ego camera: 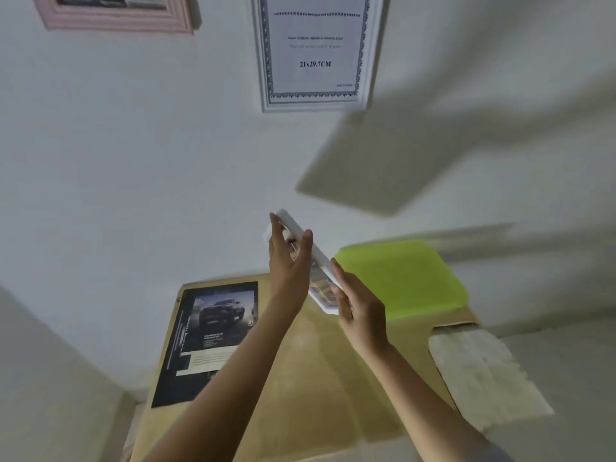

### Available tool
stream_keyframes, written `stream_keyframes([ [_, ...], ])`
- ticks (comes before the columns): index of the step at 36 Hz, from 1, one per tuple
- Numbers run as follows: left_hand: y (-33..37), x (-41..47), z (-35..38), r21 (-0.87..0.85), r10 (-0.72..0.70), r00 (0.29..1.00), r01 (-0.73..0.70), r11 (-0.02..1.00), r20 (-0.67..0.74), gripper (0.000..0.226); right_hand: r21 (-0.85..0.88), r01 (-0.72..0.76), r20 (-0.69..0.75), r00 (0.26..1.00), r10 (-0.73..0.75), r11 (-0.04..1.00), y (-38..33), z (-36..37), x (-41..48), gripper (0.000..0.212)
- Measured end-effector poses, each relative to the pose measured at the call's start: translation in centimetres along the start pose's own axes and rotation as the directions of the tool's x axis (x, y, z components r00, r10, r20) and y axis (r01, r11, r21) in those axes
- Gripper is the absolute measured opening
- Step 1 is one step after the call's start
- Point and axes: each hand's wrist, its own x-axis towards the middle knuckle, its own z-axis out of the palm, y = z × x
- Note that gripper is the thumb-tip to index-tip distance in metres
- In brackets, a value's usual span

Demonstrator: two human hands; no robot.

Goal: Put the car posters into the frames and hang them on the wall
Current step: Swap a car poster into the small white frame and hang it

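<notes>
A white frame (320, 261) with a poster inside is held up edge-on in front of the wall, above the table. My left hand (288, 261) holds its upper end, thumb on one side and fingers on the other. My right hand (358, 308) grips its lower end. A dark car poster (213, 331) lies flat on the wooden table (316, 378) at the left. On the wall hang a white frame (315, 51) with its A4 size insert and a pink frame (116, 11) holding a picture.
A lime-green sheet (403, 275) lies on the table's far right corner. A rough whitish board (480, 371) sticks out at the table's right edge. The frame's shadow falls on the white wall at the right.
</notes>
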Motion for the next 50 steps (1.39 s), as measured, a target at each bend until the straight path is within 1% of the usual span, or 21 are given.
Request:
stream_keyframes([
  [2,-0.7,-1.0,-1.0,0.023,-0.015,1.0,0.015,1.0,-0.028,0.075,-0.049,0.055,0.034,0.998,-0.053,0.997,-0.6,0.3,-0.9,0.046],
  [5,-1.8,-1.8,-2.2,0.03,-0.043,0.996,0.046,0.998,-0.084,0.075,-0.065,0.104,0.085,0.992,-0.098,0.992,-1.5,1.0,-1.9,0.046],
  [10,-3.4,-2.9,-4.3,0.109,-0.056,0.983,0.076,0.991,-0.174,0.064,0.031,0.138,0.181,0.973,-0.141,0.99,-2.7,2.0,-4.0,0.04],
  [14,-5.0,-3.7,-6.2,0.146,-0.042,0.955,0.089,0.985,-0.295,0.055,0.222,0.009,0.292,0.954,-0.075,0.975,-3.4,2.6,-6.4,0.043],
  [17,-6.0,-4.6,-7.5,0.153,-0.043,0.949,0.096,0.984,-0.313,0.05,0.357,-0.089,0.343,0.938,-0.042,0.93,-2.9,2.8,-8.4,0.039],
  [19,-7.0,-5.0,-8.5,0.138,-0.072,0.945,0.122,0.983,-0.319,0.044,0.386,-0.144,0.338,0.941,0.005,0.911,-1.9,2.9,-9.2,0.037],
  [21,-8.1,-5.3,-9.4,0.112,-0.118,0.938,0.162,0.98,-0.327,0.039,0.356,-0.241,0.296,0.946,0.136,0.903,-0.1,3.2,-9.5,0.035],
  [22,-8.5,-5.6,-9.7,0.096,-0.152,0.933,0.193,0.977,-0.327,0.037,0.327,-0.322,0.288,0.929,0.231,0.889,0.8,3.5,-9.6,0.037],
  [23,-8.9,-5.9,-10.0,0.073,-0.191,0.928,0.225,0.972,-0.321,0.035,0.29,-0.42,0.3,0.893,0.335,0.86,1.7,3.7,-9.7,0.04],
  [24,-9.4,-6.2,-10.1,0.044,-0.228,0.921,0.254,0.966,-0.316,0.034,0.253,-0.525,0.334,0.836,0.436,0.813,2.5,4.0,-9.8,0.044],
  [26,-10.5,-6.9,-9.9,-0.013,-0.296,0.9,0.309,0.951,-0.321,0.033,0.216,-0.73,0.46,0.662,0.592,0.649,4.0,4.3,-10.2,0.049],
  [27,-11.0,-7.2,-9.8,-0.035,-0.327,0.891,0.333,0.942,-0.316,0.032,0.213,-0.797,0.526,0.581,0.621,0.566,4.6,4.3,-10.5,0.048],
  [28,-11.6,-7.5,-9.7,-0.046,-0.348,0.889,0.35,0.935,-0.299,0.031,0.223,-0.832,0.57,0.534,0.625,0.508,5.2,4.4,-11.0,0.045],
  [30,-12.8,-8.0,-9.3,-0.033,-0.39,0.882,0.396,0.918,-0.264,0.031,0.213,-0.85,0.598,0.503,0.624,0.482,6.0,4.1,-12.1,0.037],
  [32,-14.3,-8.4,-9.0,0.01,-0.423,0.86,0.444,0.896,-0.284,0.03,0.186,-0.861,0.594,0.482,0.644,0.474,6.3,3.6,-13.4,0.04],
  [33,-15.0,-8.6,-8.8,0.046,-0.436,0.846,0.471,0.881,-0.306,0.032,0.179,-0.862,0.588,0.48,0.652,0.474,6.3,3.3,-13.9,0.043],
  [35,-16.7,-8.9,-8.6,0.091,-0.462,0.823,0.515,0.852,-0.33,0.035,0.177,-0.842,0.554,0.513,0.655,0.51,6.5,2.7,-14.5,0.043],
  [37,-18.1,-9.1,-8.2,0.123,-0.471,0.821,0.53,0.839,-0.322,0.034,0.156,-0.819,0.528,0.541,0.655,0.552,6.9,2.4,-15.0,0.044],
  [41,-20.4,-9.6,-7.7,0.19,-0.484,0.812,0.558,0.807,-0.327,0.035,0.095,-0.786,0.513,0.565,0.646,0.611,8.0,1.6,-16.0,0.045],
  [45,-21.4,-9.6,-7.0,0.305,-0.428,0.844,0.522,0.797,-0.324,0.033,0.044,-0.735,0.457,0.617,0.641,0.676,8.7,1.0,-16.4,0.045],
  [50,-21.9,-9.4,-6.4,0.383,-0.4,0.856,0.507,0.772,-0.327,0.033,0.002,-0.668,0.426,0.674,0.604,0.744,9.2,0.9,-16.8,0.046],
])
